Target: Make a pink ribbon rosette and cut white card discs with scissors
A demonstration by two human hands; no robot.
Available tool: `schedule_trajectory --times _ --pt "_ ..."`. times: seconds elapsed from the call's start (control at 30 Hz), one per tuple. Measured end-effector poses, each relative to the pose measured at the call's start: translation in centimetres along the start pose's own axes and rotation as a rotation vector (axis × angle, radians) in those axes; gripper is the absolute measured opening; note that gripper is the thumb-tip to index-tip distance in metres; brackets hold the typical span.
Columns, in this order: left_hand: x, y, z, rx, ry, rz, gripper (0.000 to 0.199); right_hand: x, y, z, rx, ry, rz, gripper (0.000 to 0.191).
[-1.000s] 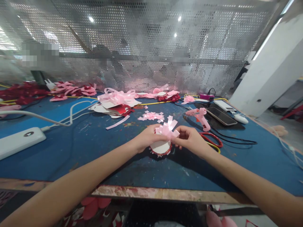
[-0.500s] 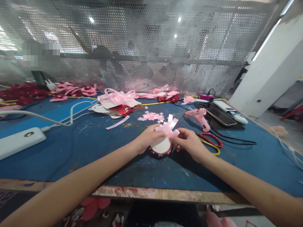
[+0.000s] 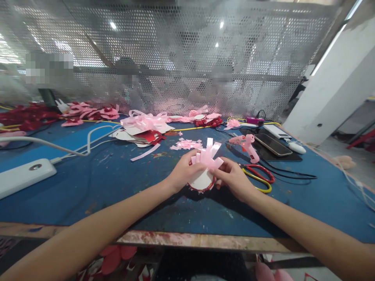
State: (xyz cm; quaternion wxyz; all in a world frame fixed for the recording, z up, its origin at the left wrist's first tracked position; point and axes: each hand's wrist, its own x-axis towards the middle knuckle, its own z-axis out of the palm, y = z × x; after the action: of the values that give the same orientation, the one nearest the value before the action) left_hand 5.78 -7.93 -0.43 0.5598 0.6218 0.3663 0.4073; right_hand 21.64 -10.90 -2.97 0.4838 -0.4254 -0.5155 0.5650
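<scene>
Left hand [image 3: 187, 170] gripping white disc [image 3: 200, 181] and pink ribbon fan [image 3: 206, 157]; right hand [image 3: 234, 178] pinching ribbon fan opposite. Disc between both hands' fingers. Step looks like seating ribbon along disc edge; next move likely calls for steady thumb pressure.

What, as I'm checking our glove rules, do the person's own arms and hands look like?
The left hand and right hand wear no gloves. The left forearm and right forearm are bare: no sleeve, watch or bracelet shows.
</scene>
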Motion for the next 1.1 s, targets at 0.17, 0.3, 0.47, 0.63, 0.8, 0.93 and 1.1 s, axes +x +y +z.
schedule_trajectory --times 0.17,0.3,0.47,0.63,0.8,0.93,1.1 --pt "-0.1 0.2 0.0 -0.015 -0.004 0.118 0.037 0.1 0.4 0.0 -0.028 -0.153 -0.009 0.038" --pt "0.2 -0.1 -0.4 0.005 -0.04 0.189 0.045 0.4 0.2 -0.7 -0.201 -0.061 -0.105 0.024" --pt "0.9 -0.2 -1.0 -0.242 -0.052 0.121 0.047 1.3 -0.2 -3.5 -0.595 0.22 -0.821 0.01" --pt "0.8 0.0 -0.7 -0.231 -0.226 -0.217 0.034 1.8 -0.3 -4.6 -0.755 0.275 -1.058 0.021" --pt "1.0 -0.4 -1.0 -0.171 -0.065 -0.178 0.026 2.4 -0.4 -4.0 -0.299 0.265 -0.49 0.027" --pt "1.6 -1.0 -1.7 -0.068 -0.018 -0.076 0.023 2.7 -0.3 -3.9 -0.101 0.068 -0.128 0.028" --pt "1.9 -0.9 -1.8 -0.226 -0.076 -0.09 0.044 2.4 -0.1 -3.6 -0.065 0.045 -0.101 0.025"
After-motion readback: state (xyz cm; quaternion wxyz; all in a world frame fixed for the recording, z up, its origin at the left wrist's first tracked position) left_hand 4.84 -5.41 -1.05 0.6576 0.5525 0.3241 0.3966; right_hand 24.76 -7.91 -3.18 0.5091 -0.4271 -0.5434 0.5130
